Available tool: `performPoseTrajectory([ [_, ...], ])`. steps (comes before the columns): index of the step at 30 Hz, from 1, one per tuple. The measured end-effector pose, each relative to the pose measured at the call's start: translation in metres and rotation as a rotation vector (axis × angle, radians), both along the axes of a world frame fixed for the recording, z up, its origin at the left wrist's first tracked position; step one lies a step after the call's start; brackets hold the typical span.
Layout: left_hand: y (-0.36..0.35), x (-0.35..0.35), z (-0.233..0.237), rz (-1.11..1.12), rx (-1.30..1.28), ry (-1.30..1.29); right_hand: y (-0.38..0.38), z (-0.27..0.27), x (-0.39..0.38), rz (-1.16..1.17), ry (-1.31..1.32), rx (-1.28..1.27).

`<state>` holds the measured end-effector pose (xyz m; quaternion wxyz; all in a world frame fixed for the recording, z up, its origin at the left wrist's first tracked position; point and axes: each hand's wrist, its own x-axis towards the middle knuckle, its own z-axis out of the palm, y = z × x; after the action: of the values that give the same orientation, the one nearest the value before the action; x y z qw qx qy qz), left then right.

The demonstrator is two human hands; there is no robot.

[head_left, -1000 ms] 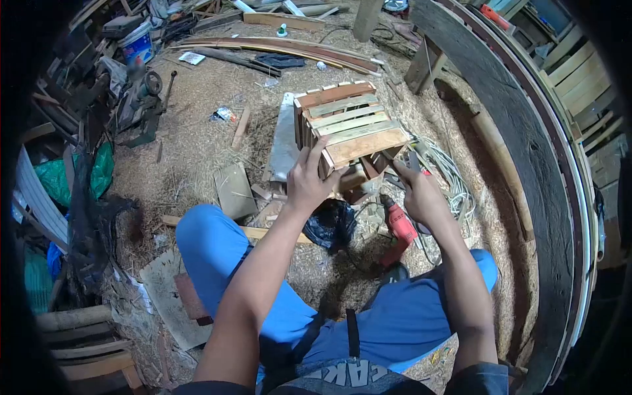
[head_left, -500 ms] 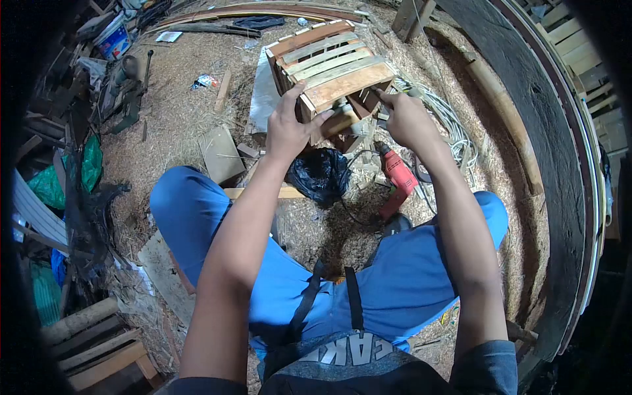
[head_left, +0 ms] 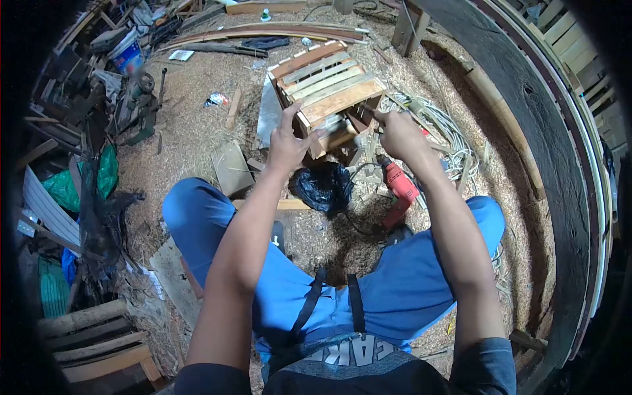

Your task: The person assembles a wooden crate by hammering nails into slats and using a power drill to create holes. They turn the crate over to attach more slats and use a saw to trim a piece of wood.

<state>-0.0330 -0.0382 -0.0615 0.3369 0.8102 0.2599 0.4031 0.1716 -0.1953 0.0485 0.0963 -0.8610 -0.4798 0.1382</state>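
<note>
A slatted wooden crate [head_left: 339,99] sits on the ground ahead of me, its near side partly open. My left hand [head_left: 288,141] grips the crate's near left corner, thumb and fingers around the edge. At the near right corner, my right hand [head_left: 399,133] is closed around a thin dark tool, whose tip points at the crate; what kind of tool is too small to tell. Below the crate lie a black plastic bag [head_left: 322,187] and a red power drill [head_left: 399,194] with its cord.
Coiled pale cable [head_left: 447,135] lies right of the crate. A long log [head_left: 507,125] and a dark beam [head_left: 550,151] run along the right. Wood scraps and a green bag [head_left: 62,187] are at left. Long wooden strips [head_left: 263,31] lie behind the crate.
The whole view has shifted, so the crate and ground items appear slightly lower. Both hands stay at the crate's near corners, with little visible change in their hold.
</note>
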Motion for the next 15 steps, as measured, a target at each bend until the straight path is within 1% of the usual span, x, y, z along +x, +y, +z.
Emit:
performPoseTrajectory([
  [1, 0.002, 0.000, -0.001, -0.032, -0.036, -0.022, -0.001, 0.003, -0.002, -0.010, 0.010, 0.002],
  [2, 0.004, -0.001, -0.002, -0.032, -0.018, -0.030, -0.002, 0.007, -0.003, -0.020, 0.019, 0.005],
  [3, 0.003, -0.001, 0.000, -0.009, 0.005, 0.002, -0.002, -0.003, 0.003, -0.012, 0.018, 0.043],
  [4, 0.002, -0.001, -0.001, 0.015, 0.028, 0.033, -0.003, -0.001, 0.003, -0.001, 0.008, 0.041],
  [6, 0.002, -0.002, 0.003, -0.001, 0.030, 0.004, -0.005, 0.003, 0.002, -0.001, 0.015, 0.041],
  [8, 0.000, -0.004, 0.009, 0.028, -0.056, 0.070, -0.006, -0.004, 0.004, 0.015, 0.003, 0.046],
  [10, 0.000, -0.004, 0.013, 0.025, -0.025, 0.036, -0.008, 0.001, 0.001, 0.003, 0.016, 0.072],
  [13, 0.001, -0.004, 0.013, 0.032, -0.036, 0.063, -0.006, 0.000, -0.001, -0.009, 0.031, 0.076],
  [15, 0.003, -0.005, 0.011, 0.031, 0.018, 0.051, -0.007, 0.001, -0.003, 0.012, 0.028, 0.110],
])
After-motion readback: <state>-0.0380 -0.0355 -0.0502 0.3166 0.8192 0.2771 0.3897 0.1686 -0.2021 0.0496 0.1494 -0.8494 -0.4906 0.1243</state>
